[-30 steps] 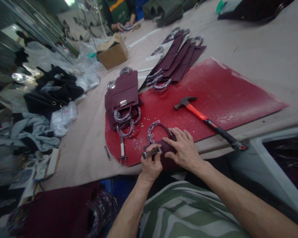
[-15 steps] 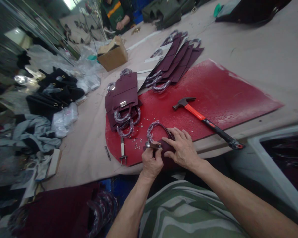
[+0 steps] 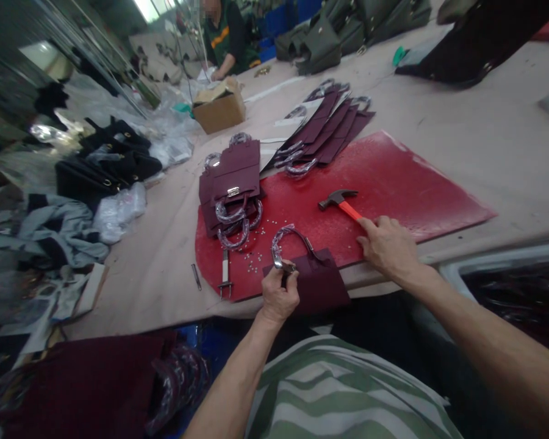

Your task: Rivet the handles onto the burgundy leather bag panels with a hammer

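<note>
Pale cloth covers our surface (image 3: pixel 165 244), with a red mat (image 3: pixel 393 177) on it. At its near edge lies our burgundy panel (image 3: pixel 322 283), a wrapped handle (image 3: pixel 276 242) arching from it. Our left hand (image 3: pixel 280 299) pinches a metal tool (image 3: pixel 279 263) by the handle's left end, so we cannot tell whether that end is fastened. Our right hand (image 3: pixel 391 249) is curled round the hammer (image 3: pixel 349 210). Handles show on the stacked pieces (image 3: pixel 238 167) and fanned pieces (image 3: pixel 332 131); we judge this panel partway done, its fixing unfinished.

Pale-covered table (image 3: pixel 443 122); on it, red board (image 3: pixel 393 177); cardboard box (image 3: pixel 220 110).
</note>
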`<action>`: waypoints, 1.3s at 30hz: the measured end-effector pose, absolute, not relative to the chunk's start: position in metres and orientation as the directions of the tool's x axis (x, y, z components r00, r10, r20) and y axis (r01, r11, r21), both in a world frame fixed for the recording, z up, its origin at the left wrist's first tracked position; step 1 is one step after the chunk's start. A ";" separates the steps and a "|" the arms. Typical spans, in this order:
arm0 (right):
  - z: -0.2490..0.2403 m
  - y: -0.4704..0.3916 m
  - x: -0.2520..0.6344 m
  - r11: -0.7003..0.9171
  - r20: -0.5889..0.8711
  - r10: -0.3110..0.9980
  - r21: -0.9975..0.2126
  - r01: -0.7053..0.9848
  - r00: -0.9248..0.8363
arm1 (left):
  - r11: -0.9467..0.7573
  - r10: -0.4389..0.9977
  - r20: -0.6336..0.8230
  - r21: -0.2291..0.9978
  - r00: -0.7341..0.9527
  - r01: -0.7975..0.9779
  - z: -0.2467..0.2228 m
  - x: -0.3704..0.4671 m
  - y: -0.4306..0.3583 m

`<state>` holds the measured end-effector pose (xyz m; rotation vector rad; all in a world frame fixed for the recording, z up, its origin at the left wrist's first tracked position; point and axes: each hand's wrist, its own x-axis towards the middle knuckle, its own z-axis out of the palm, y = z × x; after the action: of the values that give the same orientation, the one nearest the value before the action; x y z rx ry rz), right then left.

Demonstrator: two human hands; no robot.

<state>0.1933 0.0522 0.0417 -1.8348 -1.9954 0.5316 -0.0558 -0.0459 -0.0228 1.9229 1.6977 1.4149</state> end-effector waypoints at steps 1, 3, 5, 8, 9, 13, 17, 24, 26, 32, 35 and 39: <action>0.042 0.057 0.197 0.041 -0.014 0.998 -0.541 0.840 -0.058 | -0.318 0.855 0.504 0.696 -0.123 0.644 -0.023 -0.056 -0.046; 0.044 0.065 0.198 -0.001 -0.062 0.997 -0.589 0.808 -0.043 | -0.330 0.855 0.505 0.705 -0.118 0.627 -0.022 -0.056 -0.045; 0.050 0.071 0.193 -0.045 -0.131 0.990 -0.661 0.749 -0.056 | -0.343 0.854 0.507 0.715 -0.115 0.609 -0.019 -0.055 -0.045; 0.071 0.069 0.177 -0.074 -0.219 0.963 -0.772 0.632 -0.155 | -0.347 0.854 0.507 0.722 -0.116 0.598 -0.015 -0.053 -0.046; 0.080 0.065 0.172 -0.075 -0.235 0.953 -0.796 0.600 -0.193 | -0.345 0.855 0.505 0.723 -0.116 0.599 -0.014 -0.053 -0.046; 0.119 0.029 0.161 -0.085 -0.226 0.941 -0.877 0.473 -0.250 | -0.336 0.861 0.496 0.725 -0.117 0.601 -0.011 -0.052 -0.045; 0.149 -0.007 0.165 0.278 0.133 0.945 -0.808 0.519 -0.300 | -0.346 0.856 0.504 0.723 -0.114 0.599 -0.014 -0.052 -0.044; 0.169 -0.027 0.164 0.686 0.274 0.728 -0.293 0.666 -0.628 | -0.378 0.835 0.544 0.683 -0.089 0.625 -0.021 -0.053 -0.044; 0.172 -0.031 0.160 0.675 0.366 0.735 -0.314 0.668 -0.571 | -0.382 0.831 0.549 0.678 -0.087 0.627 -0.022 -0.054 -0.044; 0.160 -0.023 0.163 0.559 0.019 0.803 -0.373 0.741 -0.596 | -0.391 0.826 0.557 0.673 -0.083 0.628 -0.024 -0.055 -0.044; 0.140 0.002 0.173 0.307 -0.104 0.880 -0.619 0.723 -0.463 | -0.382 0.845 0.528 0.706 -0.083 0.597 -0.024 -0.057 -0.045; 0.095 0.038 0.189 0.043 -0.306 0.913 -0.584 0.811 -0.269 | -0.410 0.832 0.548 0.710 -0.083 0.573 -0.024 -0.060 -0.045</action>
<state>0.1887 0.0377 0.0951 -1.8000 -2.1557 1.0325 -0.0603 -0.0455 -0.0243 1.9362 1.5375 1.4921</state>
